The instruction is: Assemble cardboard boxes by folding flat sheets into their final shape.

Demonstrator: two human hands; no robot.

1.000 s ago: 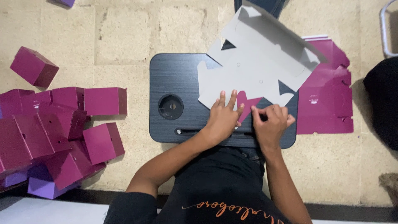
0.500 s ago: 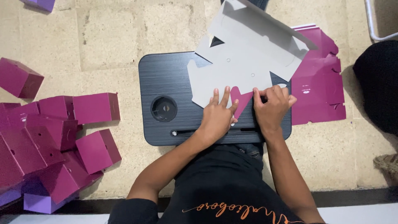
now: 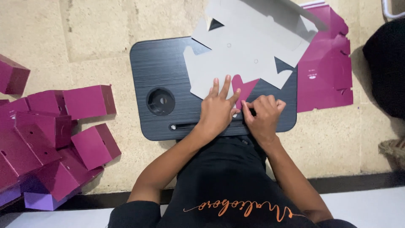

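Observation:
A flat grey cardboard box blank [image 3: 249,50] with a magenta underside lies across a dark grey lap tray [image 3: 164,67]. My left hand [image 3: 217,107] presses flat on the blank's near edge, fingers spread. My right hand [image 3: 263,114] sits just right of it, fingers curled and pinching a small magenta flap [image 3: 244,88] folded up from the blank's near edge. Both hands almost touch at the tray's front.
A heap of folded magenta boxes [image 3: 50,131] covers the floor at left, with one purple box [image 3: 40,198] at its near end. Flat magenta blanks [image 3: 327,71] lie right of the tray. The tray has a round cup hole [image 3: 160,101]. A dark bundle [image 3: 386,63] sits at far right.
The view has shifted, so tray and blank sit higher and further right. My right hand's fingers have curled tighter on the flap; my left hand stays pressed on the blank.

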